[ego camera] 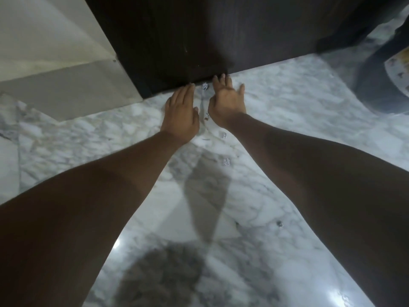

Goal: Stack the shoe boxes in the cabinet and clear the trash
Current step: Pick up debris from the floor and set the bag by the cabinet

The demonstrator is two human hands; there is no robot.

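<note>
Both my arms reach forward over a white marble floor [287, 120]. My left hand [181, 114] and my right hand [228, 103] are stretched out flat, fingers straight, their tips at the bottom edge of a dark wooden cabinet [199, 36]. Neither hand holds anything. A small crumpled foil scrap [205, 86] lies between the two hands at the cabinet's foot. More foil scraps lie on the floor under and behind the hands: one [224, 135] by my right wrist, another [226, 162] further back. No shoe box is in view.
A pale wall [44, 29] with a grey skirting [73, 94] meets the cabinet on the left. At the far right a dark object with a round pale part [396, 69] stands on the floor. One more small scrap [279, 223] lies near my right forearm.
</note>
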